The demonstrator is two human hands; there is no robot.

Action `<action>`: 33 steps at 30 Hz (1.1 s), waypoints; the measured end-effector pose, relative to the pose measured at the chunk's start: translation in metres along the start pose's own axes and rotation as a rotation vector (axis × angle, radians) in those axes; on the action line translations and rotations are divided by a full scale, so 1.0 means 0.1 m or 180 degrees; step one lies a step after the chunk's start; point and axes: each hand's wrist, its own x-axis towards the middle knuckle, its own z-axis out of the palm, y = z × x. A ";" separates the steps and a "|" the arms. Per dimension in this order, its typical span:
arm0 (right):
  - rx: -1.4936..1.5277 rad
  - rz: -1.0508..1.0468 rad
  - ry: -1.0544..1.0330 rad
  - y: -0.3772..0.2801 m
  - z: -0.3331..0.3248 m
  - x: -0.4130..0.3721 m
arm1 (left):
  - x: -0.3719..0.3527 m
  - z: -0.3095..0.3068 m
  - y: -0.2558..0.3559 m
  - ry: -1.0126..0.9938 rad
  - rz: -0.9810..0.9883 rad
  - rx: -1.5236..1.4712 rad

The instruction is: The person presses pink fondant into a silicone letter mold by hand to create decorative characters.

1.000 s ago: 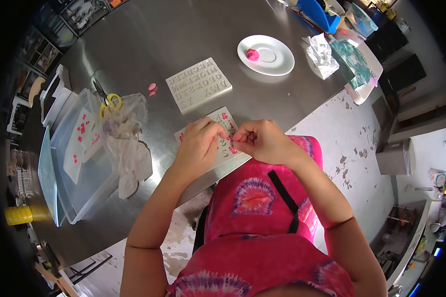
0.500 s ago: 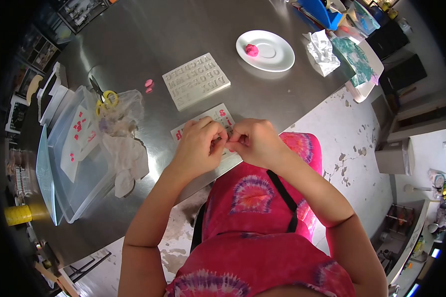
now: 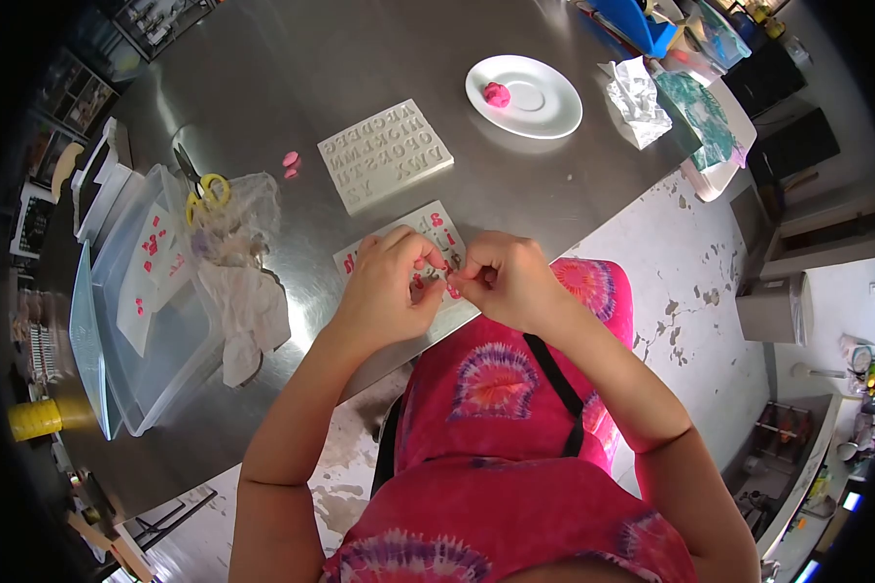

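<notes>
A pale letter mould (image 3: 420, 222), some of its cavities filled with pink dough, lies near the table edge under both hands. My left hand (image 3: 391, 287) is curled in a pinch over its middle, hiding part of it. Close beside it, my right hand (image 3: 508, 282) pinches thumb against fingers above the mould's right side. The fingertips nearly meet; whatever small bit they hold is too hidden to make out. Just beyond sits a thicker alphabet mould (image 3: 384, 155) with unfilled letter cavities. A pink dough lump (image 3: 497, 94) rests on a white plate (image 3: 554, 109).
Two small pink pieces (image 3: 291, 163) lie on the steel table (image 3: 262, 87). To the left are yellow-handled scissors (image 3: 214, 190), a crumpled plastic bag (image 3: 253, 209) and a clear tray (image 3: 180, 360) holding paper with pink letters. Crumpled white paper (image 3: 637, 102) lies at the far right.
The fingertips have drawn slightly apart, and my right hand has shifted a little right. More pink in the mould shows between the hands.
</notes>
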 end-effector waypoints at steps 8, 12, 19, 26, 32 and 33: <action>0.0385 0.0982 -0.0065 -0.08 -0.04 0.04 | 0.01 0.03 0.04 0.0001 -0.0131 0.0037; 0.0258 0.0681 -0.0075 -0.07 -0.01 -0.01 | 0.01 0.02 0.09 0.0125 -0.0243 0.0055; 0.0017 0.0523 0.0361 -0.07 0.06 -0.06 | 0.02 0.01 0.00 -0.0044 -0.0264 -0.0279; -0.0684 -0.0353 0.0742 -0.08 0.21 -0.11 | 0.01 0.03 -0.02 0.0099 -0.0180 -0.0412; 0.0292 0.0502 0.0465 -0.08 0.12 -0.09 | 0.00 0.04 -0.04 0.0098 -0.0232 -0.0389; 0.0148 0.0219 0.0543 -0.08 0.13 -0.10 | -0.01 0.04 -0.05 0.0068 -0.0276 -0.0462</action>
